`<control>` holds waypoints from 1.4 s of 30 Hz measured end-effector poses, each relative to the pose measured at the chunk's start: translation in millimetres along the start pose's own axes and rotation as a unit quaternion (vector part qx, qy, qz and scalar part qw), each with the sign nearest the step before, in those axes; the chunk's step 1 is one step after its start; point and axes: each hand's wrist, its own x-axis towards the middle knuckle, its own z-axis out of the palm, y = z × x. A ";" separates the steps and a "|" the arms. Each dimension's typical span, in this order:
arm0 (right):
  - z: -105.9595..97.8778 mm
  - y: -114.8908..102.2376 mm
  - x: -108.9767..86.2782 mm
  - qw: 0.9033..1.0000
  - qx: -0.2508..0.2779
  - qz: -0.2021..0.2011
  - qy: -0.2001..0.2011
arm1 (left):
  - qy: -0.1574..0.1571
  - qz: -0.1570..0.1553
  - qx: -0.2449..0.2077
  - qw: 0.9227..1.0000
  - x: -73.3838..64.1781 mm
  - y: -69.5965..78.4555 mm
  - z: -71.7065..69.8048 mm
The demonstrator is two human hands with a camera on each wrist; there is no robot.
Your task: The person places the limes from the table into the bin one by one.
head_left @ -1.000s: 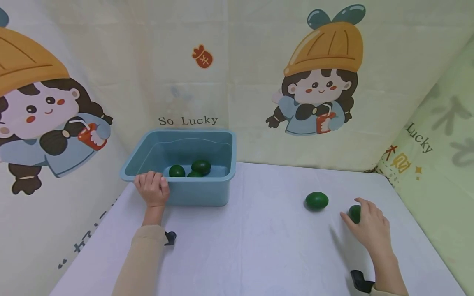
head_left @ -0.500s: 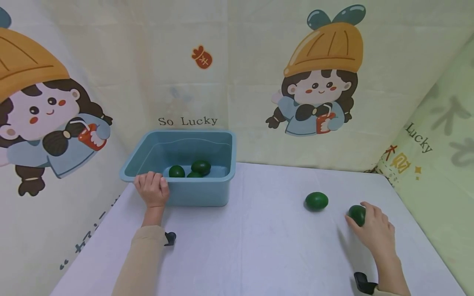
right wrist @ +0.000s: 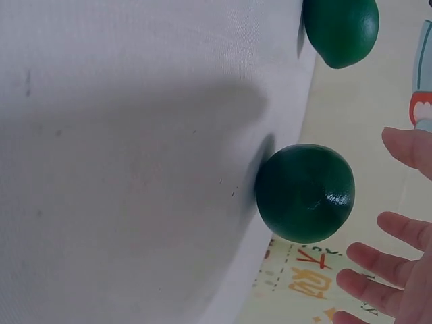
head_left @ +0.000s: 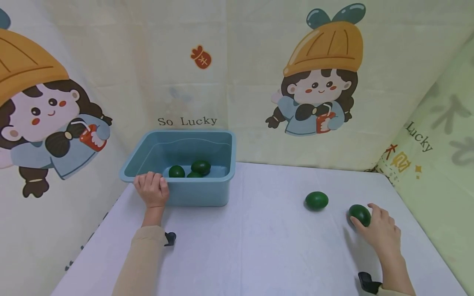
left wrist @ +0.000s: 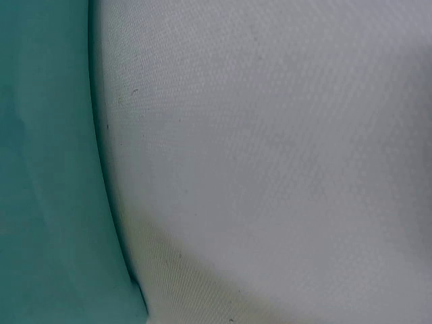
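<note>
My left hand [head_left: 152, 190] grips the front rim of a blue plastic bin [head_left: 198, 192], its fingers over the edge. Several smooth green oval fruits, such as one dark green fruit [head_left: 201, 167], lie inside on the bin's floor. At the right of the table, my right hand [head_left: 382, 230] is beside a green fruit [head_left: 359, 215], thumb overlapping its near edge in the head view. The right wrist view shows the fingers [right wrist: 381, 263] spread and apart from that same fruit [right wrist: 305, 194]. A second loose green fruit [head_left: 317, 200] lies to its left.
A white cloth covers the table [head_left: 274, 242]. Behind it hangs a cream cloth backdrop [head_left: 252, 82] printed with cartoon figures, and a greenish cloth [head_left: 444, 181] borders the right side. The left wrist view shows only the bin's wall [left wrist: 50, 162] and white cloth.
My right hand has shifted right and slightly nearer me, uncovering more of the green fruit beside it. The left hand stays on the bin's rim.
</note>
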 end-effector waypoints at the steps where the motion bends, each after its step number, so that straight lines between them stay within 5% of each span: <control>1: -0.1 0.4 0.3 1.000 0.000 0.003 -0.003 | 0.000 0.000 0.000 1.000 -0.1 0.0 0.0; 21: 3.0 2.2 5.5 0.996 0.020 0.059 -0.060 | -0.007 -0.004 0.000 1.000 -1.6 0.1 -2.1; 42: 11.6 9.8 11.5 0.993 0.019 0.091 -0.073 | -0.008 -0.001 0.004 1.000 -2.5 0.6 -2.3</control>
